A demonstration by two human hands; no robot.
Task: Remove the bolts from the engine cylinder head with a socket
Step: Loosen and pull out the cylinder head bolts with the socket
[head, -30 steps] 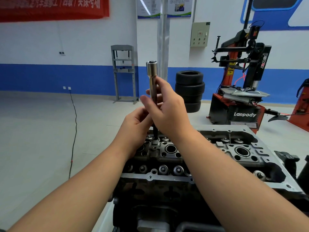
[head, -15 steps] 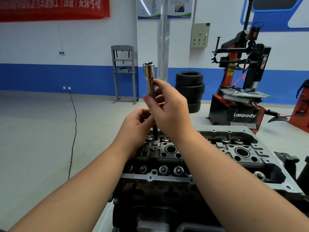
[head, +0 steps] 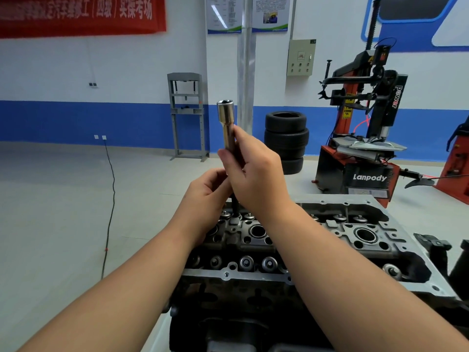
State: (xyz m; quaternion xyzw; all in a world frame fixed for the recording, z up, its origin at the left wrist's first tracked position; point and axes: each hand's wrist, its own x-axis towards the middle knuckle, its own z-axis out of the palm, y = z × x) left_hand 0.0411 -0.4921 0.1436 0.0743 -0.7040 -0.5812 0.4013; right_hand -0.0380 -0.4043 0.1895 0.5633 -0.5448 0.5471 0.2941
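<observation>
- Cylinder head [head: 330, 240]: sits in the lower centre and right of the head view, top face up, valve springs and round bores exposed; both forearms cross above its near edge.
- Socket [head: 226, 123]: long, metallic, held upright above the left end of the cylinder head; open end at the top; a dark thin shaft runs down from beneath the hands to the casting.
- Right hand [head: 256, 174]: fingers and thumb curled round the socket's middle section; grip firm.
- Left hand [head: 205, 196]: just below and touching the right hand; fingers curled towards the lower shaft; whether they actually clasp it cannot be told.
- Background: stacked tyres [head: 286, 138]; a red and black tyre changer [head: 365, 148] marked "Lanpody"; a grey press frame [head: 186, 115] against the blue-banded wall.
</observation>
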